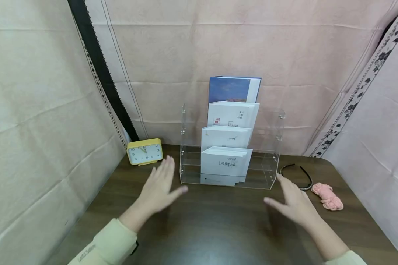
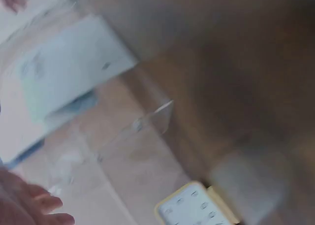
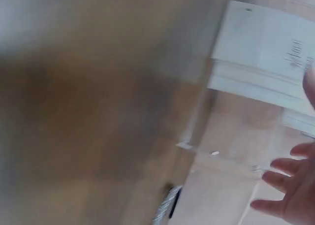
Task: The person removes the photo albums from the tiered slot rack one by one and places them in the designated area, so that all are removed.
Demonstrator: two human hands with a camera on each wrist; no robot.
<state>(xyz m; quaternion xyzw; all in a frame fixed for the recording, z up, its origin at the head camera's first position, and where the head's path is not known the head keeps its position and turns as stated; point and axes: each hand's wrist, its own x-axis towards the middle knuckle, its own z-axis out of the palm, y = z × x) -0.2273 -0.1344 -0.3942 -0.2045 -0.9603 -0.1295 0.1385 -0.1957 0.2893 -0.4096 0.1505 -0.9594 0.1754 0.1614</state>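
Observation:
A clear acrylic rack (image 1: 263, 162) stands at the middle of the table with several white booklets (image 1: 226, 162) in its tiers and a blue one (image 1: 230, 90) at the top. My left hand (image 1: 157, 189) is spread in front of the rack's left side, near the yellow clock (image 1: 145, 151), and holds nothing. On the other side my right hand (image 1: 293, 204) hovers by the rack's lower right corner, fingers extended and empty. In the right wrist view the right hand's fingers (image 3: 283, 180) are spread apart. Both wrist views are blurred.
A black headband (image 1: 306, 176) and a pink yarn skein (image 1: 328, 197) lie on the dark wooden table (image 1: 212, 228), right of the rack. Pale cloth (image 1: 152, 55) hangs behind and at both sides.

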